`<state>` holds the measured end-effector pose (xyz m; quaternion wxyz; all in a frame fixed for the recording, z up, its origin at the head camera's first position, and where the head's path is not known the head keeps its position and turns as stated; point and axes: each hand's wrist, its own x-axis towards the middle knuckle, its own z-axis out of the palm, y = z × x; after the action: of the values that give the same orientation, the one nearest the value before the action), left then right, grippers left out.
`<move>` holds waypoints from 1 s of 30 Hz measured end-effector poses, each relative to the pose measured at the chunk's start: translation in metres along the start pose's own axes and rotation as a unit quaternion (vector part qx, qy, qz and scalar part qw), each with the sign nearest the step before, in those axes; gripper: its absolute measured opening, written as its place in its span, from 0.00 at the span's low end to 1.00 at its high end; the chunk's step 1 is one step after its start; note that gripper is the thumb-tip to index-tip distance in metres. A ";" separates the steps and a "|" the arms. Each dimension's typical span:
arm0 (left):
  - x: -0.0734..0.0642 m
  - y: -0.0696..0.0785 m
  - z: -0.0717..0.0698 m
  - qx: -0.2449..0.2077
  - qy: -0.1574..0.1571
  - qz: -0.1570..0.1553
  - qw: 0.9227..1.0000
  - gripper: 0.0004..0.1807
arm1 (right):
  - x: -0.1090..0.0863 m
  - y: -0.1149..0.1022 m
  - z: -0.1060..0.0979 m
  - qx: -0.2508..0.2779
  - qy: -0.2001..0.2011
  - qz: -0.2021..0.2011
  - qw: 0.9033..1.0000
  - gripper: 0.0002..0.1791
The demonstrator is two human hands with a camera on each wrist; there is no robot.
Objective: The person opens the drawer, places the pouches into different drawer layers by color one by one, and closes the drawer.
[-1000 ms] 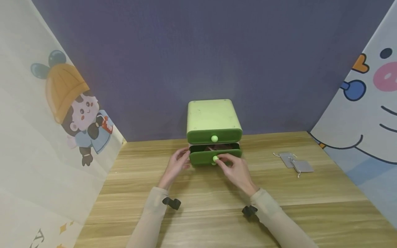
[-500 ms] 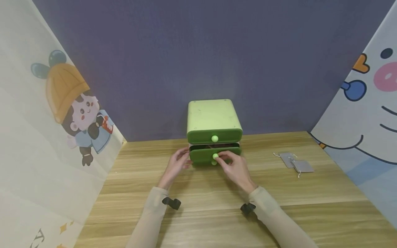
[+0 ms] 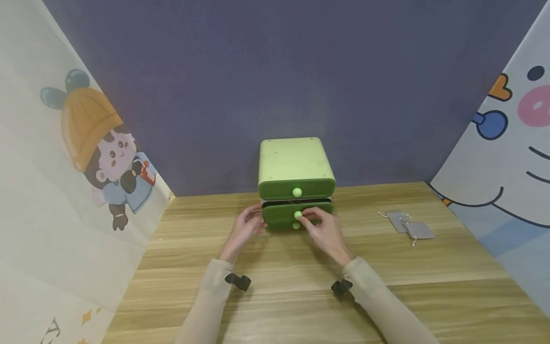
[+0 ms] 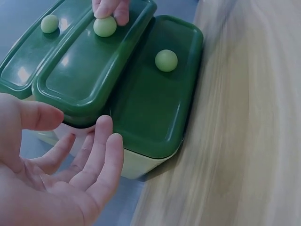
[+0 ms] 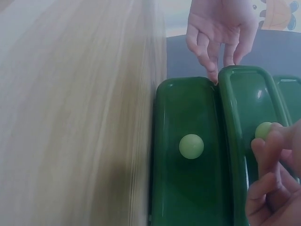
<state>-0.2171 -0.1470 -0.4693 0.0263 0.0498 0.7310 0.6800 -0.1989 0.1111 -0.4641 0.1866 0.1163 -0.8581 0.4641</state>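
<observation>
A small light-green chest of drawers (image 3: 295,158) with dark green fronts and round pale knobs stands against the back wall. Its middle drawer (image 3: 279,212) sticks out a little, leaving a narrow dark gap above its front. My right hand (image 3: 326,232) pinches the middle drawer's knob (image 5: 264,130) between thumb and finger. At the left side of the chest, my left hand (image 3: 245,229) has its fingers loosely extended, the tips at the drawer's left edge; whether they touch it is unclear. The bottom drawer (image 4: 150,99) and top drawer (image 4: 44,47) look pushed in.
Two small grey drawstring pouches (image 3: 420,231) (image 3: 396,222) lie partly overlapping on the wooden table (image 3: 283,286), right of the chest. A dark blue-purple wall (image 3: 292,71) rises behind, and panels with cartoon prints stand at both sides.
The middle drawer has slid inward, its gap narrowing and the pinkish contents passing out of sight. My right hand moved slightly forward with the knob; the left hand stays nearly still.
</observation>
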 end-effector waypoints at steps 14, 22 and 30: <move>-0.002 0.001 -0.002 0.020 -0.002 -0.010 1.000 0.29 | 0.006 0.004 0.005 0.011 0.008 0.016 1.000 0.11; 0.000 -0.001 -0.001 0.030 0.010 -0.014 0.999 0.27 | 0.009 0.006 0.008 0.005 0.020 0.031 0.999 0.13; 0.001 0.000 -0.001 0.036 0.014 -0.022 0.999 0.26 | 0.004 0.013 0.010 -0.016 -0.007 0.026 1.000 0.14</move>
<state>-0.2178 -0.1478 -0.4688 0.0295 0.0251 0.7562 0.6532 -0.2095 0.1099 -0.4765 0.1701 0.0943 -0.8693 0.4544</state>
